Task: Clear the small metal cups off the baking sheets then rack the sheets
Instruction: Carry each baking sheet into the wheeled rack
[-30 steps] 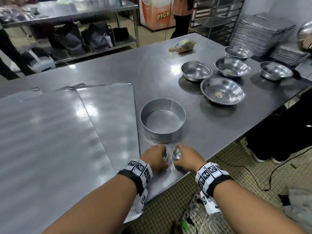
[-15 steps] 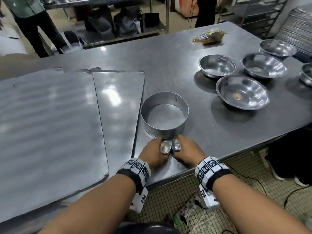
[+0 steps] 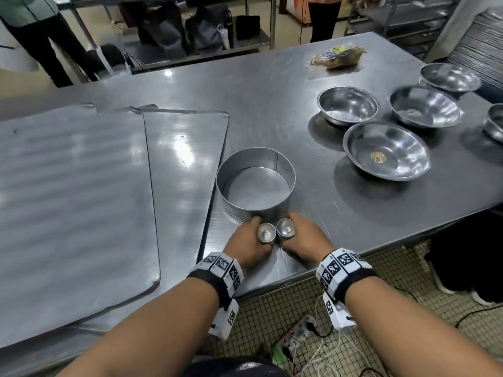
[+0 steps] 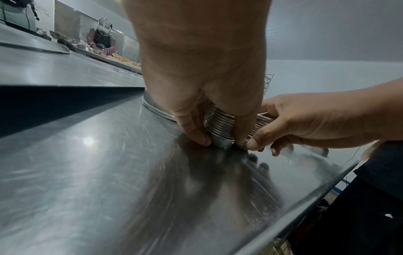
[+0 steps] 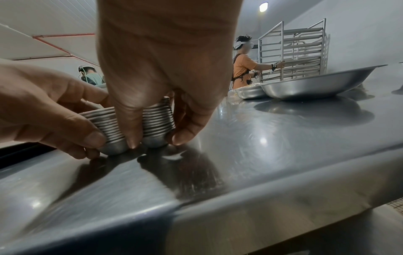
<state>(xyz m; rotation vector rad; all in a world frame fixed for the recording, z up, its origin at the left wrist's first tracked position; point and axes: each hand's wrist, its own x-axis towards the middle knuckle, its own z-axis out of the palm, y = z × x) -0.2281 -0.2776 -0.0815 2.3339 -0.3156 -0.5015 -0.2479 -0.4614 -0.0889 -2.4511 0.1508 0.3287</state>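
Two stacks of small metal cups stand side by side on the steel table point(image 3: 272, 110), just in front of a round metal pan point(image 3: 255, 183). My left hand point(image 3: 254, 238) grips the left stack point(image 3: 266, 233), fingers and thumb curled round it point(image 4: 220, 124). The right stack point(image 3: 285, 228) is held the same way by my right hand point(image 3: 302, 238), and its ribbed rims show in the right wrist view point(image 5: 158, 122). Both stack bottoms touch the table. Two bare baking sheets point(image 3: 76, 200) point(image 3: 185, 164) lie overlapped at the left.
Several steel bowls point(image 3: 386, 153) sit at the right, and a wrapped packet point(image 3: 337, 57) lies at the far side. A sheet rack point(image 5: 292, 51) stands beyond the table with a person at it. The table's front edge point(image 3: 285, 281) is just behind my wrists.
Both hands have slid the two cup stacks a little away from the table edge, up close to the round pan. The head view has swung left and closer.
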